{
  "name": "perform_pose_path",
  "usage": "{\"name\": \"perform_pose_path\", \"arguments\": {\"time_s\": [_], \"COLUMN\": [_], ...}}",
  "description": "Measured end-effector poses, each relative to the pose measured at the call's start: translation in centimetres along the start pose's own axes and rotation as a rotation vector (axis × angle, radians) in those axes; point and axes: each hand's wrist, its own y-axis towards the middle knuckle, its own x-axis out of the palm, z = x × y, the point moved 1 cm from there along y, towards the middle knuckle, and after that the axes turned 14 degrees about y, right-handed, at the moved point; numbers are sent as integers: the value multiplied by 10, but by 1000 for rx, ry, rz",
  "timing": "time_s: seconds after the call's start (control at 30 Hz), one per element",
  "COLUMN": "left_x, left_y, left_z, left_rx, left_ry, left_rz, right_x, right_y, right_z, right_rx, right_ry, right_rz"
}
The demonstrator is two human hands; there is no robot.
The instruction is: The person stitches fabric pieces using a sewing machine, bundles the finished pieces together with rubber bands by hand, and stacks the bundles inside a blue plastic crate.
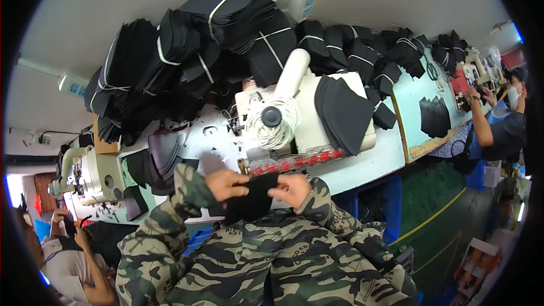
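A black piece of sheet material (256,198) hangs between my two hands, close to my chest at the front of the bench. Its left edge is pinched between the thumb and fingers of my left hand (225,185). My right hand (292,189) grips the upper right part of it the same way. Just beyond my hands stands a cream machine (306,130) with a red-marked front edge. On its top lie a coil of white cord (275,136) and a fanned stack of black cut pieces (343,114). Whether the held piece is one layer or more, I cannot tell.
Bundles of black pieces (226,17) tied with white bands are piled along the wall. Dark pieces (161,156) and a sewing machine (102,175) sit at left. A blue bin (394,207) stands below right. Other people work at far left (73,272) and far right (501,130).
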Motion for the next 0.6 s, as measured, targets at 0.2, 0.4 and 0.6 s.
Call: {"name": "perform_pose_path", "arguments": {"time_s": [0.2,0.4,0.6], "left_x": [-7,-22,-15], "left_y": [30,26,53], "left_z": [-23,-35,-29], "left_rx": [73,-42,226], "left_ry": [-112,-155,-215], "left_rz": [320,193,397], "right_x": [-9,-39,-54], "right_y": [16,2,8], "right_z": [-38,-68,-78], "right_rx": [-115,-277,-512], "right_ry": [-203,-322,-593], "right_rz": [182,367,363]}}
